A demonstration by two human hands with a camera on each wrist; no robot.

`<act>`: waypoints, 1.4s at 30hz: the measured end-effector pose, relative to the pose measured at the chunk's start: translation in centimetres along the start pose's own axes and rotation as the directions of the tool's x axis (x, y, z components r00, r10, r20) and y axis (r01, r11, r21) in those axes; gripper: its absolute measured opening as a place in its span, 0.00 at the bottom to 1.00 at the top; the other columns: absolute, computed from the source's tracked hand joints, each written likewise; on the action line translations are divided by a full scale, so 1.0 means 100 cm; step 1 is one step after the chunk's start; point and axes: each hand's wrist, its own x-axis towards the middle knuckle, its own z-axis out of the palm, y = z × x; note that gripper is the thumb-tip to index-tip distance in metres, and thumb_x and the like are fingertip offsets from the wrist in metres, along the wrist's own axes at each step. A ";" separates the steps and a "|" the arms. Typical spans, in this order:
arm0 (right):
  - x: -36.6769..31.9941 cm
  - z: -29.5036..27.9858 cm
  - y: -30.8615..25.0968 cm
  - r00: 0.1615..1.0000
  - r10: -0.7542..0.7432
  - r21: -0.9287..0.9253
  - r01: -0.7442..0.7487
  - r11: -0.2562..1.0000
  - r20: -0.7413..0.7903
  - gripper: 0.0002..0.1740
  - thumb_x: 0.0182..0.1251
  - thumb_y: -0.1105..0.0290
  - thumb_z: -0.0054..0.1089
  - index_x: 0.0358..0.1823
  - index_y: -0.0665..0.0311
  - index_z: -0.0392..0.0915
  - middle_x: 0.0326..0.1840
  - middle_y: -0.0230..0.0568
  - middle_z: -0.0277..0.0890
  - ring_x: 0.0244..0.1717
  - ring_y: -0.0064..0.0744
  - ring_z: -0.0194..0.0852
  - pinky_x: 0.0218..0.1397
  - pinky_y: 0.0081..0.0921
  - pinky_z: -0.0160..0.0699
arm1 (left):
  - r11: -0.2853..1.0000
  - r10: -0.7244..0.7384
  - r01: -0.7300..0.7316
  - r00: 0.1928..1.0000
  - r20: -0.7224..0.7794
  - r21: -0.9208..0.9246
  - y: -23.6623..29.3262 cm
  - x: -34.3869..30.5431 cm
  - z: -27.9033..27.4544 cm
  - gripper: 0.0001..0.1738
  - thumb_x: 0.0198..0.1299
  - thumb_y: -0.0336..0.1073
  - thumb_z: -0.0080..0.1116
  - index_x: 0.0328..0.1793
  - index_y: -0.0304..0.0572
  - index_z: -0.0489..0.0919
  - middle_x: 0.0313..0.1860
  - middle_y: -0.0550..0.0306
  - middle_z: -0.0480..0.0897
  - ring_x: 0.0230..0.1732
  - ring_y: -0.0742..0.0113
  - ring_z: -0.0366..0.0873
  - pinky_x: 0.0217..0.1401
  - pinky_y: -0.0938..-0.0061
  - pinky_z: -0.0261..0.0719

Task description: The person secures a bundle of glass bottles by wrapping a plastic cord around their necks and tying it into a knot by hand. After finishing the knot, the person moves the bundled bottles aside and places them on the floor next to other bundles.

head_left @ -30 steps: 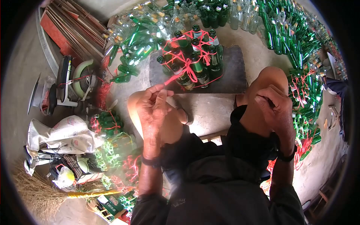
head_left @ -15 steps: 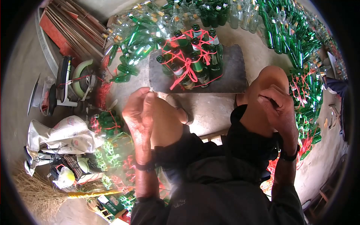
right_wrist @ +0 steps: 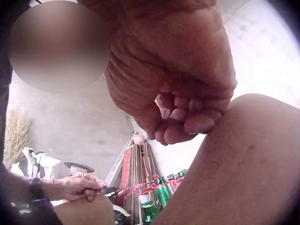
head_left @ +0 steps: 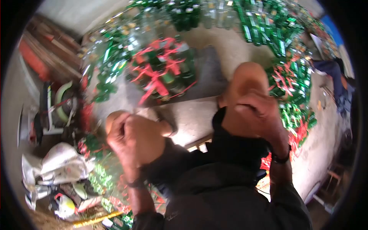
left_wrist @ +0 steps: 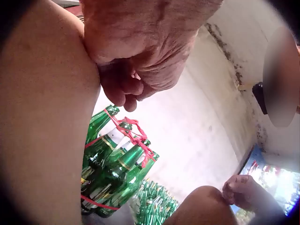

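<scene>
My left hand (head_left: 123, 140) rests on my left knee, its fingers loosely curled; the left wrist view shows the bent fingertips (left_wrist: 125, 91) with nothing seen between them. On the other knee lies my right hand (head_left: 260, 112), also loosely curled, and the right wrist view shows bare fingers (right_wrist: 176, 131). In front of my knees stands a bundle of green glass bottles (left_wrist: 112, 164), upright and bound together with red plastic twine (head_left: 159, 87). Under the bundle is a dark flat board (head_left: 210, 71). Both hands are apart from the bottles.
Many loose green bottles (head_left: 268, 32) and clear ones cover the floor behind the board. Twine-tied bundles (head_left: 285, 78) lie to the right. At the left are stacked wooden planks (head_left: 50, 50), a fan-like machine (head_left: 63, 103) and a white sack (head_left: 63, 161).
My left hand has drawn back from near the bundle onto the left knee. The head view has swung right, so the scene is shifted left and blurred. My right hand stays on its knee.
</scene>
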 end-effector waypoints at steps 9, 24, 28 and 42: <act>-0.016 0.009 -0.011 0.999 -0.029 0.022 0.028 0.999 0.045 0.06 0.64 0.76 0.72 0.40 0.63 0.83 0.33 0.42 0.78 0.33 0.49 0.81 0.36 0.42 0.80 | 0.995 -0.079 0.078 0.997 0.004 0.058 0.034 -0.005 0.021 0.11 0.77 0.39 0.66 0.51 0.38 0.88 0.36 0.67 0.83 0.31 0.83 0.73 0.33 0.83 0.70; -0.032 0.006 -0.013 0.997 0.007 0.101 -0.015 0.995 0.082 0.05 0.67 0.76 0.69 0.42 0.63 0.82 0.37 0.43 0.80 0.38 0.52 0.84 0.39 0.44 0.82 | 1.000 0.012 -0.012 1.000 0.001 0.019 0.034 -0.003 0.034 0.10 0.75 0.39 0.68 0.46 0.39 0.87 0.26 0.70 0.77 0.25 0.84 0.68 0.30 0.84 0.65; -0.035 0.004 -0.006 0.996 0.006 0.125 -0.017 0.992 0.087 0.06 0.66 0.76 0.70 0.42 0.62 0.82 0.36 0.43 0.80 0.37 0.52 0.84 0.39 0.43 0.82 | 0.995 0.072 -0.070 0.997 -0.027 0.071 0.018 -0.003 0.031 0.11 0.75 0.40 0.68 0.45 0.39 0.87 0.25 0.69 0.78 0.25 0.83 0.68 0.29 0.84 0.65; -0.032 -0.008 -0.002 0.992 0.103 0.118 -0.110 0.987 0.066 0.07 0.63 0.76 0.70 0.40 0.62 0.82 0.35 0.48 0.82 0.34 0.55 0.84 0.37 0.43 0.83 | 0.998 -0.047 0.046 0.998 -0.030 -0.050 0.021 -0.005 0.024 0.09 0.75 0.35 0.68 0.44 0.37 0.87 0.26 0.70 0.79 0.26 0.84 0.69 0.29 0.82 0.66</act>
